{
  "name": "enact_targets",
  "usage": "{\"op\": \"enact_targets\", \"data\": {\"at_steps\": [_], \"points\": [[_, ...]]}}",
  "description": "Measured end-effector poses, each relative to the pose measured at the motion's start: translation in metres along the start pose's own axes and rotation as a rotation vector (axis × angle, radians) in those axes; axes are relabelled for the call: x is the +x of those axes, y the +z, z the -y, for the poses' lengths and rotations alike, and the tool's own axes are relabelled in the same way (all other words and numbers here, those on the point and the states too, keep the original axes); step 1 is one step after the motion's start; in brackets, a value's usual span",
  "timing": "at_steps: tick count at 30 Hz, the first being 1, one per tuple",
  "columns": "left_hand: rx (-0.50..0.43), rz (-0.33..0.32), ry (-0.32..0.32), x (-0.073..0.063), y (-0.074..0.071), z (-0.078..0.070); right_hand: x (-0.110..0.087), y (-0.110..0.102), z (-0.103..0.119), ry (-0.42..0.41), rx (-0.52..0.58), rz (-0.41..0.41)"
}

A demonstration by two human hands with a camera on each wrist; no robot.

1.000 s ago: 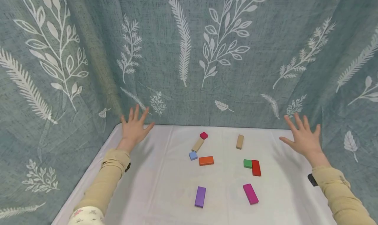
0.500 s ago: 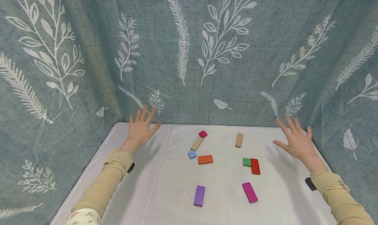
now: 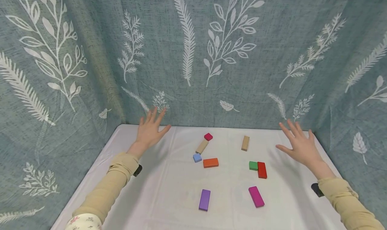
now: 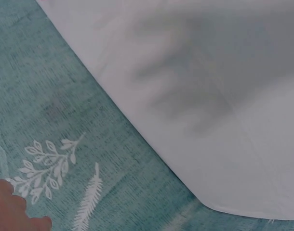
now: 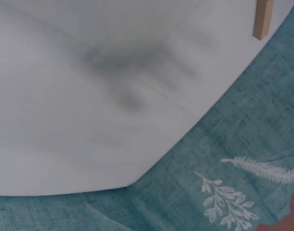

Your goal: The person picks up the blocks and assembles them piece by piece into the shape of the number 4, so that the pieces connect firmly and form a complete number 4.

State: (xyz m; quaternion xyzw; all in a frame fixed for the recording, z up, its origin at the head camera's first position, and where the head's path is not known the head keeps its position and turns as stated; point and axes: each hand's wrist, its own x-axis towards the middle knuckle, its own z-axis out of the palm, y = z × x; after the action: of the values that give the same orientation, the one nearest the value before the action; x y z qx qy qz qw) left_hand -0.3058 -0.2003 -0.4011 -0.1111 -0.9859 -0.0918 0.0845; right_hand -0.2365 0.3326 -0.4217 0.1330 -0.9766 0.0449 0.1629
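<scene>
My left hand [image 3: 148,133] hovers above the far left of the white table, its fingers spread and holding nothing. Over the far right my right hand [image 3: 303,148] is likewise spread and holds nothing. Nearest the left hand are a tan block [image 3: 202,146], a blue cube [image 3: 197,157] and an orange block [image 3: 210,163]. A crimson cube [image 3: 208,136] lies just behind the tan one. Closest to the right hand lie a red block [image 3: 262,170], a green block [image 3: 253,166] touching it, and another tan block [image 3: 245,143], which also shows in the right wrist view.
A purple block [image 3: 204,200] and a magenta block [image 3: 256,196] lie toward the front of the white-covered table [image 3: 175,186]. Green-blue curtains [image 3: 193,102] with white leaf prints stand behind and on both sides of it.
Both hands have moved inward, the left one to the right and the right one to the left, fingers still spread. The blocks stay where they were; the head view shifted slightly.
</scene>
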Motion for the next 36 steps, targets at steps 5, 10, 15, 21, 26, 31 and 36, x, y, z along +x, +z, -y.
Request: {"op": "enact_targets", "data": {"at_steps": [5, 10, 15, 21, 26, 31, 36], "points": [[-0.026, -0.02, 0.036, -0.001, 0.001, -0.009, -0.001, 0.0, 0.006, -0.036, 0.001, -0.002], [-0.036, -0.031, 0.083, -0.001, 0.004, -0.021, -0.001, 0.001, 0.014, -0.065, 0.023, 0.001], [-0.044, -0.012, 0.115, -0.004, 0.005, -0.032, -0.003, 0.003, 0.024, -0.096, 0.043, 0.016], [-0.067, 0.007, 0.145, -0.009, 0.006, -0.042, -0.007, 0.006, 0.034, -0.119, 0.095, 0.07], [-0.109, -0.006, 0.18, -0.01, 0.008, -0.049, -0.008, 0.007, 0.04, -0.149, 0.169, 0.106], [-0.148, 0.005, 0.22, -0.012, 0.01, -0.056, -0.009, 0.006, 0.046, -0.164, 0.236, 0.179], [-0.189, 0.055, 0.27, -0.015, 0.012, -0.064, -0.011, 0.003, 0.051, -0.175, 0.294, 0.235]]}}
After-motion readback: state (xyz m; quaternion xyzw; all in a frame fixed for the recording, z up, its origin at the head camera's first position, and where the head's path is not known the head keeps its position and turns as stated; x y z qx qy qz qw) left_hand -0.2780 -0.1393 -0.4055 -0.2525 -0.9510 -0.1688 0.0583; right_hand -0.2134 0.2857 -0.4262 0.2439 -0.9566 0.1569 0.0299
